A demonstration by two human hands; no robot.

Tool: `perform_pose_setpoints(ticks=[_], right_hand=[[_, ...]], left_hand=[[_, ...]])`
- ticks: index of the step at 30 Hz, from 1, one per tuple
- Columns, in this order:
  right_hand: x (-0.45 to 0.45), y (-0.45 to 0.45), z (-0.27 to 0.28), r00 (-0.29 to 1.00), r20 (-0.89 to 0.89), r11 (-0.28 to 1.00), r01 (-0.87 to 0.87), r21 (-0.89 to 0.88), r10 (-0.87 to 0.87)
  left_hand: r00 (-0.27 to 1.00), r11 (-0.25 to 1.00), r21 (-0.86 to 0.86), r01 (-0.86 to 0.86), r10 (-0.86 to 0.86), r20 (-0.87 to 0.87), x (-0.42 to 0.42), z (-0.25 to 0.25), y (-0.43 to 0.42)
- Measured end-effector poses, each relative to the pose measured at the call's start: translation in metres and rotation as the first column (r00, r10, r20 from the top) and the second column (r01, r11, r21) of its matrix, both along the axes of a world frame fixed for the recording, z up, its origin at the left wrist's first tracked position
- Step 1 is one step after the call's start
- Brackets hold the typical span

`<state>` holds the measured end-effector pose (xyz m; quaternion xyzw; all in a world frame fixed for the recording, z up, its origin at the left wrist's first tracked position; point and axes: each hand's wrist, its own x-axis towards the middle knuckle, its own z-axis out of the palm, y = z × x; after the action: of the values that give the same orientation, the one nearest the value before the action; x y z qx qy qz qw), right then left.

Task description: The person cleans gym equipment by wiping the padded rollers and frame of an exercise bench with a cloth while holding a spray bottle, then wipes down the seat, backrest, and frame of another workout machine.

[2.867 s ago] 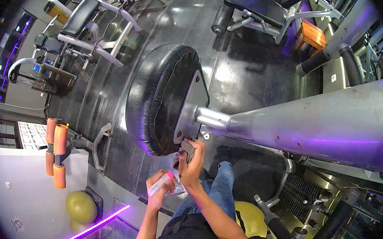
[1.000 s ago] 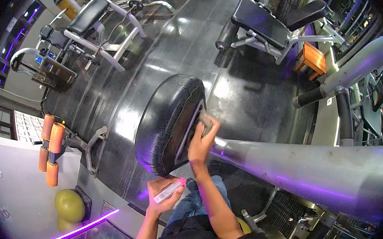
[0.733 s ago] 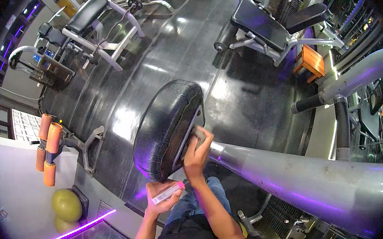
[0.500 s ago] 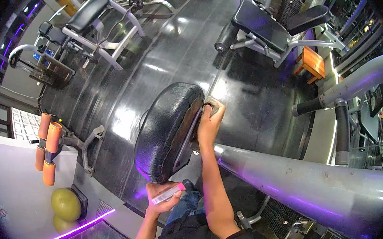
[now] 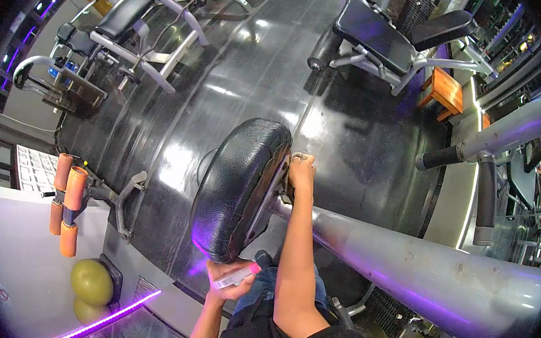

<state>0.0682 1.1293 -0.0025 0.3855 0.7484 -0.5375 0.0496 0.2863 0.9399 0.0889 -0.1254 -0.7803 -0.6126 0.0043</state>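
A black padded cushion on a thick grey metal post stands right in front of me. Below its lower end, my left hand is closed around a small clear bottle with a pink cap, the fingers close against the pad. Along the cushion's backing edge, on the right, my right hand is closed with a greyish cloth in it. Most of the cloth is hidden by the fingers.
Black benches and weight machines stand farther off on the dark rubber floor. Orange foam rollers are at left, above a green exercise ball. A wooden stool stands at right, near a grey frame with black handles.
My right hand has moved down a little along the cushion's backing, and less of the cloth shows. My left hand keeps the bottle in nearly the same place. The view has shifted slightly.
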Motion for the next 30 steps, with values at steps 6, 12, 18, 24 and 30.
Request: perform_pose_setpoints(ticks=[6,12,18,24,30], right_hand=[[-0.023,0.004,-0.048,0.986,0.156,0.989,0.082,-0.127,-0.061],[0.016,0.013,0.001,0.977,-0.07,0.963,-0.209,-0.169,0.199],[0.027,0.01,0.022,0.976,-0.136,0.976,-0.186,-0.115,0.17],[-0.001,0.009,-0.143,0.955,-0.103,0.953,-0.288,-0.089,0.279],[-0.008,0.009,-0.135,0.922,0.05,0.917,-0.387,0.096,0.384]], left_hand=[[1.0,0.999,0.042,-0.003,0.002,0.028,-0.005,0.001,0.001],[0.993,0.991,0.084,-0.101,0.095,0.065,0.002,-0.003,0.005],[0.997,0.987,0.139,-0.082,0.079,0.027,0.006,-0.028,0.0],[0.998,0.996,0.08,-0.025,0.03,-0.059,-0.024,-0.023,0.026],[0.998,0.997,0.014,-0.07,0.069,0.003,0.013,-0.012,-0.003]])
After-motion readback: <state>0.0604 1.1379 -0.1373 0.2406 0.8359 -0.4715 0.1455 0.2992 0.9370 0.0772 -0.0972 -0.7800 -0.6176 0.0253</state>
